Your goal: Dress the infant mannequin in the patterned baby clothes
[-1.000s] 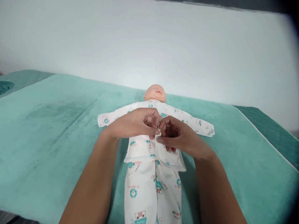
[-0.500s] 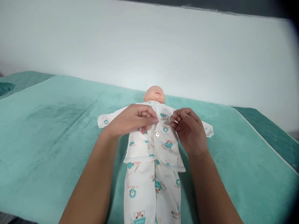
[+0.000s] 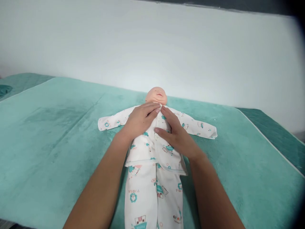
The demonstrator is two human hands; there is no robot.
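Observation:
A baby doll [image 3: 156, 94] lies on its back, head at the far end, dressed in a white printed shirt [image 3: 143, 149] and white printed trousers [image 3: 140, 197]. Its sleeves stretch out to both sides. My left hand [image 3: 142, 118] rests on the upper chest just below the chin, fingers extended along the collar. Against the shirt's front, my right hand [image 3: 175, 132] lies with its fingers stretched out and its thumb apart. The fingertips of both hands come close together at the neckline. My hands hide most of the shirt's front opening.
A light green padded mat [image 3: 64, 127] with a pale edging lies under the doll. Darker green fabric [image 3: 269, 127] shows beyond it at the right and at the far left. A white wall [image 3: 152, 47] rises right behind the doll's head.
Both hands have moved up the chest toward the collar. The right hand has come inward from beside the shirt, and its curled fingers have straightened onto the fabric.

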